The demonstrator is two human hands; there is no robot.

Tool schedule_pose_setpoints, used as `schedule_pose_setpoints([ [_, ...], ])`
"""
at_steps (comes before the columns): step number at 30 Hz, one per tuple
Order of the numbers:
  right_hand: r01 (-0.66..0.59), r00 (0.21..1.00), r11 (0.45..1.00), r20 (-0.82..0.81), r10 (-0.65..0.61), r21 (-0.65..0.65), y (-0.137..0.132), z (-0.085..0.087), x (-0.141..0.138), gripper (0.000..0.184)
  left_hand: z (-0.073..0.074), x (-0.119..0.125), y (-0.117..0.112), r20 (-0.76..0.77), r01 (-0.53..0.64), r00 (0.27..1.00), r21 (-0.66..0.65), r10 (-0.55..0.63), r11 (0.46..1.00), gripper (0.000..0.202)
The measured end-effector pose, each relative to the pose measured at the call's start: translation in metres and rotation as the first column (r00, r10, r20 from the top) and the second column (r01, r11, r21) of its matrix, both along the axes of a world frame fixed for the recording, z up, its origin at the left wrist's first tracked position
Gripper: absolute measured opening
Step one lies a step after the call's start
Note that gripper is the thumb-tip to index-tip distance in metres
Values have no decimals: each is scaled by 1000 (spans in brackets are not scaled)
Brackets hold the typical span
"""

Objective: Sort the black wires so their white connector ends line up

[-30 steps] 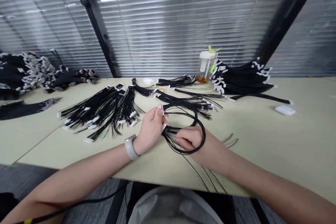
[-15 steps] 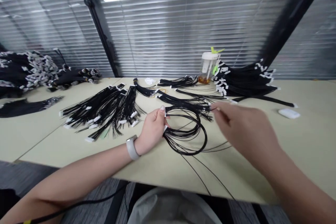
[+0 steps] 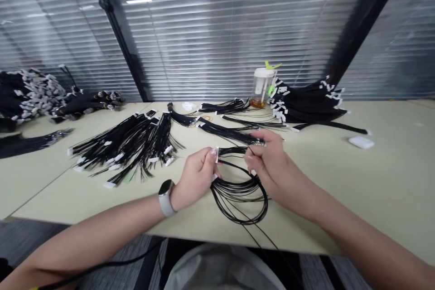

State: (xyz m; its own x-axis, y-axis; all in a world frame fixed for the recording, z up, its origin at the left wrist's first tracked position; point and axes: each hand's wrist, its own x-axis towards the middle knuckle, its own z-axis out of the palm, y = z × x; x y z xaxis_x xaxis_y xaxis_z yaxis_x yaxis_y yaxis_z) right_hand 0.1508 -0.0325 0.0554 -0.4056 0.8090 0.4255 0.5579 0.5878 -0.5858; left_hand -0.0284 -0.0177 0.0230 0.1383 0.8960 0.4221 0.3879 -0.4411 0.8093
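Note:
My left hand (image 3: 196,173), with a watch on the wrist, is closed on a looped black wire harness (image 3: 239,221). Its thumb presses near a white connector (image 3: 217,156) at the upper end, and a second white end piece shows just below the fingers. My right hand (image 3: 272,163) is at the right side of the loop, thumb and fingers bent together around thin black wires running from the upper connector. The fingertips partly hide those wires. Two loose wires (image 3: 258,234) trail from the loop over the table's front edge.
Bundles of black wires with white connectors (image 3: 136,145) lie on the left. A large wire pile (image 3: 309,104) sits at the back right beside a lidded cup (image 3: 260,86). A white object (image 3: 361,142) lies to the right. Blinds (image 3: 204,45) stand behind the table.
My right hand has moved left from beyond the loop to its right side, closer to my left hand. My left hand keeps its grip. The view has shifted slightly.

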Motion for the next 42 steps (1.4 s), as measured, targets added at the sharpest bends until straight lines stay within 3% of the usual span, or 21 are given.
schedule_pose_setpoints([
  [2, 63, 993, 998, 96, -62, -6, 0, 0, -3, 15, 0, 0, -1, -6, 1, 1000, 8, -1, 1000, 43],
  [3, 77, 989, 997, 129, -78, 8, 1, 0, -4, 11, 1, 0, -1, -10, 2, 1000, 10, -2, 1000, 43],
  [8, 21, 992, 993, 124, -35, 114, 4, -2, -8, 19, 1, 1, -5, -46, -5, 999, 24, 6, 1000, 43],
  [16, -1, 982, 998, 188, -12, 69, 0, -1, -10, 24, 0, 2, -7, -150, 25, 989, 45, -18, 999, 40],
  [25, 20, 926, 995, 373, -57, 101, 0, -1, -9, 26, -2, 2, -7, -186, 39, 982, 53, -28, 998, 39],
  [31, 16, 899, 975, 424, -111, 221, 1, -9, -15, 30, -4, 2, -9, -180, 57, 982, 13, -54, 998, 38],
  [38, -39, 981, 987, 196, 7, 157, 10, -2, -4, 19, 4, 2, -8, -110, 48, 993, 23, -45, 999, 41],
  [42, 55, 973, 988, 216, -86, 147, 18, 2, 12, 3, 6, -2, 3, 27, -42, 999, -34, 43, 999, 44],
])
